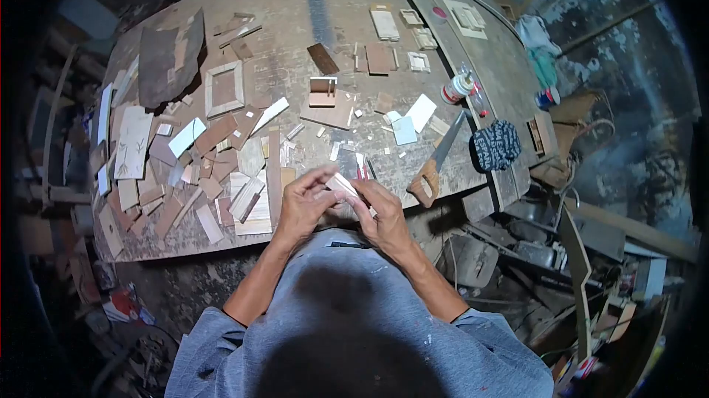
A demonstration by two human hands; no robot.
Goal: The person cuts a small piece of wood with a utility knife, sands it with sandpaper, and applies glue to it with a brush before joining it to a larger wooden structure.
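Observation:
Close to my body, at the table's front edge, my right hand (378, 210) grips a small pale wooden piece (342, 185) between thumb and fingers. My left hand (306, 199) is at the other side of the piece, its fingers curled and its thumb against it. Just beyond the hands lie a red-handled tool (362, 169), partly hidden, and small wood chips. Farther back a small brown wooden box-like assembly (323, 92) stands on a flat board (332, 114).
Wood scraps (214, 136) and an empty frame (224, 89) cover the table's left side. To the right are a handsaw (436, 169), a patterned cloth bundle (495, 145) and a glue bottle (458, 88). Small wooden parts (384, 23) lie farther back.

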